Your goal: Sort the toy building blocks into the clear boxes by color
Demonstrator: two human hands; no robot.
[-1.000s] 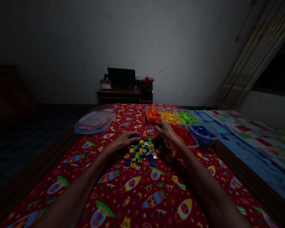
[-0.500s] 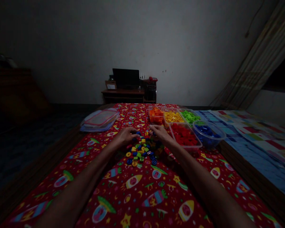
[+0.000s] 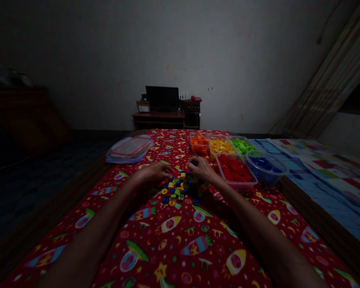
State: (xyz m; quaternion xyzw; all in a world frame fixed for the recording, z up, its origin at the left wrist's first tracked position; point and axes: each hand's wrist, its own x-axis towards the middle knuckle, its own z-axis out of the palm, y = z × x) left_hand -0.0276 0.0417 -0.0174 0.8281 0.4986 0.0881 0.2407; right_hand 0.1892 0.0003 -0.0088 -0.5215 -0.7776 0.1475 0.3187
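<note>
A mixed pile of small plastic toy building blocks [image 3: 180,187], in blue, yellow and green with a few round wheel-like pieces, lies on the red tablecloth [image 3: 168,240]. At its left edge is my left hand [image 3: 159,172], fingers curled; a blue piece [image 3: 171,177] shows by the fingertips, but whether it is gripped is unclear. Over the pile's far right side, my right hand [image 3: 203,169] pinches a dark blue block [image 3: 194,163] between thumb and fingers. Shadow hides the pieces beneath this hand.
Clear containers hold orange [image 3: 199,140], yellow [image 3: 221,146], green [image 3: 242,145] and red blocks [image 3: 234,168], right of the pile. A round bowl [image 3: 280,169] holds blue ones. Stacked lids [image 3: 130,149] lie at far left. Beyond the table stands a desk with a monitor [image 3: 162,99].
My left hand has drawn slightly left and down from the pile's far side. My right hand has turned inward, a dark blue block now showing in its fingers. The view has shifted slightly.
</note>
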